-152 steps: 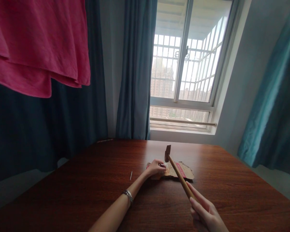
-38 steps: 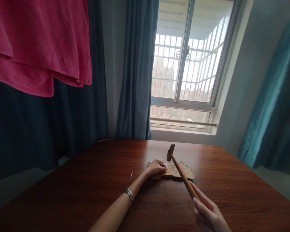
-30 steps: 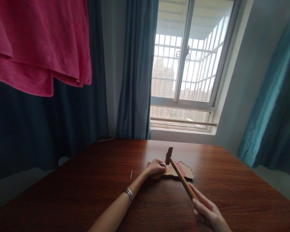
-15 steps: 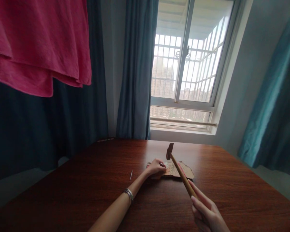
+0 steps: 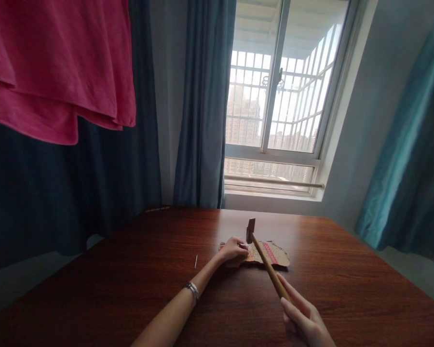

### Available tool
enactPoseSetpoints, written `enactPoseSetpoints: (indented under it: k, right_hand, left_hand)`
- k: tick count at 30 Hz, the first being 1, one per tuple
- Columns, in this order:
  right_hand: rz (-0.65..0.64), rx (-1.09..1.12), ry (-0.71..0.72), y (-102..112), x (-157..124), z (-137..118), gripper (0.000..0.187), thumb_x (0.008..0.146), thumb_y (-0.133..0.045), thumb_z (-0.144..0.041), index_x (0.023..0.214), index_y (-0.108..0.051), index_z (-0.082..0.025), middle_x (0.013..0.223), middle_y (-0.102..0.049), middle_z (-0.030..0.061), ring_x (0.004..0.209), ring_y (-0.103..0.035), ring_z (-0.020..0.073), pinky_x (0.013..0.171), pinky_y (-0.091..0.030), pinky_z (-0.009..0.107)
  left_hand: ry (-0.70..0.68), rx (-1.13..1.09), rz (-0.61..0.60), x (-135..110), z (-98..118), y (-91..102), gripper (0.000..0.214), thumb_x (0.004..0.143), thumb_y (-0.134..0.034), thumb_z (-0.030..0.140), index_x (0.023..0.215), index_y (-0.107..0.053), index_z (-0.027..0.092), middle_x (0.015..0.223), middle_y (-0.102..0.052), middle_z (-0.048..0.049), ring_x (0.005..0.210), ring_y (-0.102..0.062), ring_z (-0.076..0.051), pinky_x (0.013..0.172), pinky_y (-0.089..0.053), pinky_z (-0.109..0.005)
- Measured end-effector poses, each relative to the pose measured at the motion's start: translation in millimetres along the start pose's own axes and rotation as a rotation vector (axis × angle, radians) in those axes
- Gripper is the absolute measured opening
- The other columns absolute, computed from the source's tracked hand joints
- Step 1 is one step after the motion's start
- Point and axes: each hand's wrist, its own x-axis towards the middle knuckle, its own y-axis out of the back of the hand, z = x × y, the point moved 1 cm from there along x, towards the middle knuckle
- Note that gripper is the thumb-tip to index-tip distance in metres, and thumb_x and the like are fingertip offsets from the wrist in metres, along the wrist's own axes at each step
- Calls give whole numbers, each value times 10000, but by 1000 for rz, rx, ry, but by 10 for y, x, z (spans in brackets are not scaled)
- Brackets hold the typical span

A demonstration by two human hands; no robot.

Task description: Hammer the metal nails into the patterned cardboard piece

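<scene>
My right hand point(image 5: 304, 313) is wrapped round the wooden handle of a hammer point(image 5: 268, 265). The hammer's head is raised just above and beside my left hand point(image 5: 233, 249). Fingers of that left hand are pinched together over the left part of a torn piece of cardboard point(image 5: 281, 257), which lies flat on the table. What the pinch holds is mostly hidden; something small and dark shows at the fingertips. The cardboard carries many small holes or dots and a red printed band.
A thin metal rod point(image 5: 196, 261) lies on the brown wooden table point(image 5: 130, 284), left of the cardboard. Blue curtains point(image 5: 202, 106) hang behind the table beside a window point(image 5: 275, 96). A pink towel point(image 5: 61, 67) hangs at the upper left.
The hammer head has moved slightly down and left, closer to my left hand. My right hand has shifted a little left with it. My left hand stays on the cardboard.
</scene>
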Motion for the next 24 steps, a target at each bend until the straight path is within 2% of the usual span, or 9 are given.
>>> enactPoseSetpoints:
  k: [12, 16, 20, 24]
  right_hand:
    - [-1, 11, 6, 75, 83, 140, 882, 661, -688, -470, 1381, -284, -159, 451, -229, -124, 370, -162, 15, 343, -107, 125]
    - [14, -18, 12, 112, 77, 132, 870, 672, -673, -481, 1378, -292, -144, 440, -265, -119, 358, -191, 16, 343, -128, 133]
    - [51, -20, 23, 230, 33, 59, 851, 663, -674, -490, 1367, -318, -172, 462, -291, -106, 363, -187, 13, 345, -106, 131]
    - [159, -112, 37, 459, -14, 2, 892, 638, -691, -497, 1371, -312, -158, 437, -295, -111, 340, -190, 16, 335, -109, 134]
  left_hand:
    - [-18, 15, 0, -11, 27, 4, 223, 576, -649, 311, 684, -698, 122, 670, -624, -4, 641, -538, -128, 556, -350, -192]
    - [2, -4, 3, -15, 28, 5, 234, 560, -667, 323, 671, -692, 118, 672, -624, -5, 643, -539, -128, 553, -351, -191]
    - [-12, -10, 6, -17, 18, 7, 234, 559, -673, 312, 684, -695, 116, 666, -622, -4, 644, -537, -129, 549, -348, -191]
    - [13, -37, -15, -28, 50, 26, 264, 566, -671, 319, 721, -705, 108, 672, -641, -23, 634, -544, -142, 549, -354, -206]
